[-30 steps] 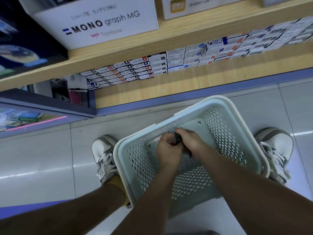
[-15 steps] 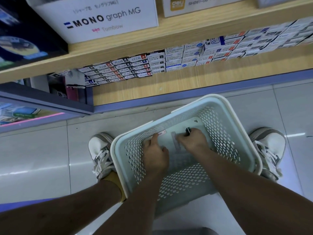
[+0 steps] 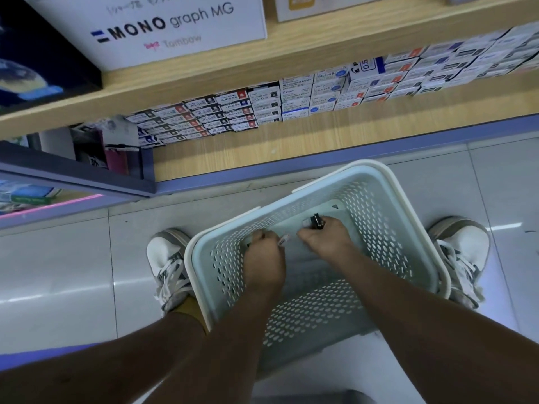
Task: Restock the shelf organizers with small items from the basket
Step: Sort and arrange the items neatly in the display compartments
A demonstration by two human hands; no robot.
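A pale green perforated basket (image 3: 408, 228) sits on the floor between my feet. Both my hands reach down into it. My left hand (image 3: 264, 258) is curled around a small white item (image 3: 283, 239) with a label that sticks out past the thumb. My right hand (image 3: 323, 239) grips a small black item (image 3: 317, 221) whose end shows above the fingers. The basket's bottom between the hands looks bare; the rest is hidden by my arms.
A low wooden shelf (image 3: 262, 147) holds rows of small refill boxes (image 3: 262, 106). A white MONO graph sign (image 3: 163, 27) stands on the shelf above. My two white sneakers (image 3: 167, 263) flank the basket on grey floor tiles. A purple-edged display (image 3: 73, 182) is at left.
My hands were together at the basket's middle, then parted. The left now holds a white item, the right has carried the black item toward the far side.
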